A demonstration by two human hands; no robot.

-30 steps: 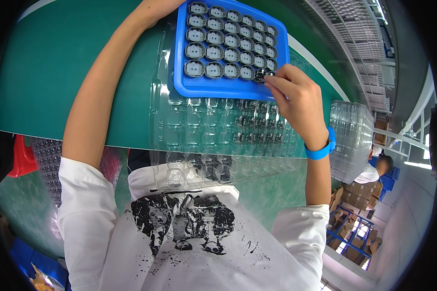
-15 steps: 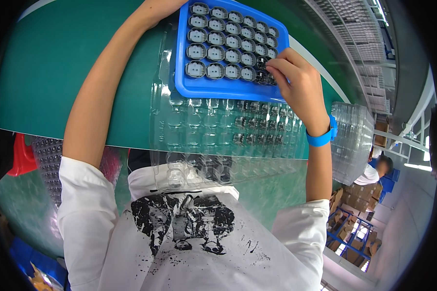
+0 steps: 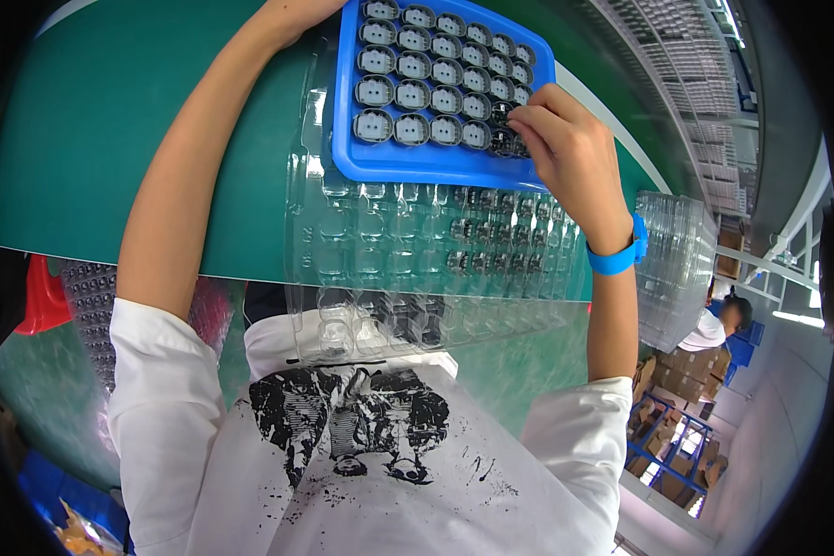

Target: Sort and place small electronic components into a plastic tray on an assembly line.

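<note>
A blue tray (image 3: 417,169) holds rows of round grey cups with pale inserts (image 3: 373,127). Toward its near right corner, small black parts (image 3: 505,141) sit in the rows instead. My right hand (image 3: 570,148) is over that corner, thumb and forefinger pinched together beside a black part; whatever they grip is too small to make out. My left hand (image 3: 306,7) is at the tray's far left corner, its fingers cut off by the upper edge of the picture. Under and in front of the tray lies a clear plastic blister tray (image 3: 380,246), with black parts in its right-hand pockets.
The green table (image 3: 83,176) ends just before my body, and the clear blister tray overhangs that edge. A stack of clear trays (image 3: 672,269) stands to the right. Beyond it are a person (image 3: 713,329), cartons (image 3: 690,375) and a blue rack (image 3: 667,445). A red stool (image 3: 42,296) is at left.
The blue tray has shifted very slightly in the picture. My right hand stays pinched at the same corner, with its fingers a little higher; my left hand has slid slightly farther out of view.
</note>
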